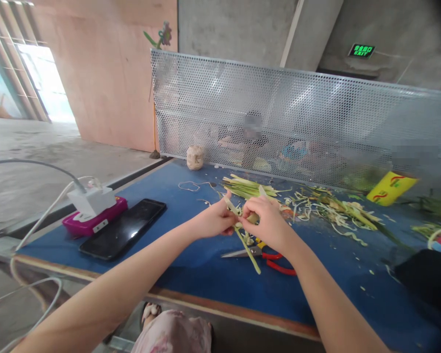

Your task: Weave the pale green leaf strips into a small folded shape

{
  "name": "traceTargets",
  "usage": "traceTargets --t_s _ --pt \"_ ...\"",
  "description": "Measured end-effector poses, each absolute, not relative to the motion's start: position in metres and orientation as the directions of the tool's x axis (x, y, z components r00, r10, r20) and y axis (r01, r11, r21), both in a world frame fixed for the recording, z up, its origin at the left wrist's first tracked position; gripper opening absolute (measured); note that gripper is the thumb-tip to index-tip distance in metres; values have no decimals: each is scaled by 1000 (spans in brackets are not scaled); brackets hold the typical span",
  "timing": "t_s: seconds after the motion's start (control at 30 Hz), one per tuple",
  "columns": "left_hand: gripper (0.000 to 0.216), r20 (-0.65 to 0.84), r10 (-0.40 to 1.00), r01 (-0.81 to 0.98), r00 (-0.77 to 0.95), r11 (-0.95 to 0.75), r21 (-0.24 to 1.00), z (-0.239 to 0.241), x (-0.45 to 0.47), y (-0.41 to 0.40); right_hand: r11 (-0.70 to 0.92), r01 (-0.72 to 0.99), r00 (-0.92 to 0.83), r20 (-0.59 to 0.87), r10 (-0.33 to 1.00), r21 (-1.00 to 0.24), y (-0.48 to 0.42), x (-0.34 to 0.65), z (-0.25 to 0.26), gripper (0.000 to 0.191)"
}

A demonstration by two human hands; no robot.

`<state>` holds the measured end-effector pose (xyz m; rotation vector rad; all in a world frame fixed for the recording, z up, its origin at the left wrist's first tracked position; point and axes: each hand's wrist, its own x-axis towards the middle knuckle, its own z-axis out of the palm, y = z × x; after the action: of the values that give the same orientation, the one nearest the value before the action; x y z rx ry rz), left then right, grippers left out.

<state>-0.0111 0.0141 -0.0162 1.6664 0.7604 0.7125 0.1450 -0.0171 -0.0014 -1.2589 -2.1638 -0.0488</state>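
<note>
Stalk, one, in work: above the scissors, lower end crossing over their blades, seemingly part-done. Shreds, loose: beyond and right of the scissors, apparently the work done. Long stalks, one bundle: beyond the scissors, apparently unworked; count cannot be told. Left hand: just beyond the scissors, fingers curled, gripping the stalk. Right hand: above the scissors' handles, thumb and forefinger pinching the same stalk, wrist angled inward.
</note>
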Motion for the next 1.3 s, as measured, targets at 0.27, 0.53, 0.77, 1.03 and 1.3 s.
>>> traceTargets --t_s 0.27,0.53,0.77,1.03,1.3 --pt "75 24 788 121 615 -124 985 -11 -12 13 589 780 -404 549 731 -210 -13 147 -6 12" --pt "69 3 784 85 621 -71 994 -8 -12 13 622 647 -302 600 741 -442 -9 146 -11 16" --pt "48 -58 784 -10 618 81 997 -2 -12 12 773 577 -406 730 551 -263 -9 145 -9 16" --pt "9 -90 780 -43 619 149 988 5 -13 10 824 493 -482 700 527 -280 -14 147 -7 5" --pt "5 -89 809 -85 582 169 982 4 -14 14 821 452 -381 756 532 -350 -8 149 -5 6"
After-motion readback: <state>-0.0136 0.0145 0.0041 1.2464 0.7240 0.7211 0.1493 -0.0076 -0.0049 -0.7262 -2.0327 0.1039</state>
